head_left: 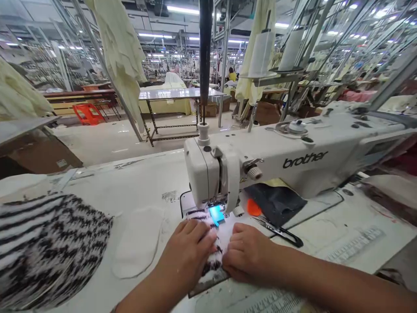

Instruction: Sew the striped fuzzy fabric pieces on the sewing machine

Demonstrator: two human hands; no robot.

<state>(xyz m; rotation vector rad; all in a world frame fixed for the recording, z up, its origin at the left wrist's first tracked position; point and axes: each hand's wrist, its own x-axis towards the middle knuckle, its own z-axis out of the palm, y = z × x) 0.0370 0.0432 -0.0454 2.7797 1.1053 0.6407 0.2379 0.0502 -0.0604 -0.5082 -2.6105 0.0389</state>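
Note:
A white fluffy fabric piece with black marks lies under the needle area of a white sewing machine, where a bluish light shines. My left hand presses and grips the fabric's left side, its fingers curled close together just in front of the presser foot. On the right side, my right hand is closed in a fist around the white edge of the same fabric. The fingertips of both hands are partly hidden. Thread snips with black handles lie beyond my right hand, beside a dark cloth and an orange piece.
A pile of black-and-white striped furry fabric covers the table's left side. Next to it lies a white rounded cloth piece. Thread cones stand behind the machine. An orange stool stands on the floor beyond.

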